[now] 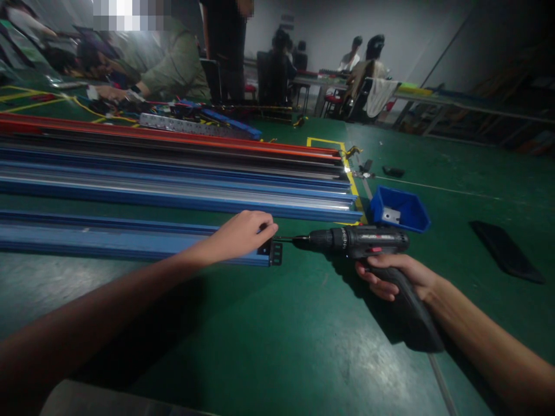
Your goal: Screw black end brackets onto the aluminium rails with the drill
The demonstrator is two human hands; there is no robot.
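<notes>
A black cordless drill is gripped by its handle in my right hand, its long bit pointing left. The bit's tip reaches the black end bracket of a blue metal profile, close to my left fingers; whether it touches a screw is hidden. My left hand rests over that end of the profile with fingers curled down. What lies under those fingers cannot be made out.
Beyond lie several blue, black and orange profiles in parallel. A blue bin with a metal block stands past the drill. A black flat piece lies at right. Across the floor, a person in a green sleeve works on wired parts.
</notes>
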